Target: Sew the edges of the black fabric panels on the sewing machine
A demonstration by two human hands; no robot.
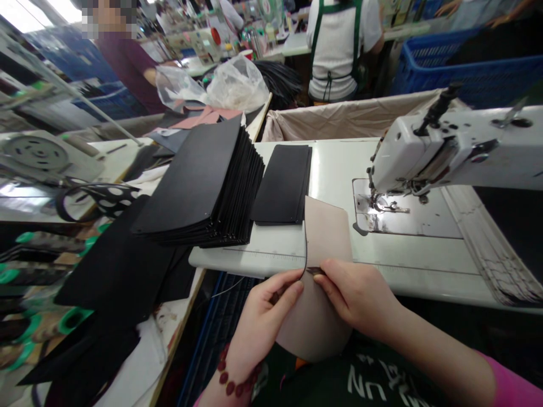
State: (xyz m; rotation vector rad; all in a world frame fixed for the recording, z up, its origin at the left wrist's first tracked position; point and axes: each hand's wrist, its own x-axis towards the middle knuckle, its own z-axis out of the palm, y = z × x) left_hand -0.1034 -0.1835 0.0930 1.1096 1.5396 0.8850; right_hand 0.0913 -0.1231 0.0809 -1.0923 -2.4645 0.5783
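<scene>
A beige panel (328, 237) lies over the front edge of the sewing table and bends down toward my lap. Its left edge is pinched between the thumb and fingers of my left hand (271, 305), which wears a dark red bead bracelet. Closed around a small dark pointed tool, apparently thread snips (314, 271), my right hand (356, 291) holds its tip at that same edge, close to my left fingertips. Most of the tool is hidden inside the hand. Beyond the panel lies a low stack of black panels (283, 183), beside a tall stack of black panels (190, 175).
A white sewing machine (424, 152) stands on the right of the white table (335, 164). Black-handled scissors (97, 200) and thread spools (46, 243) are at left. Behind are plastic bags (237, 82), a blue crate (479, 62) and people at work.
</scene>
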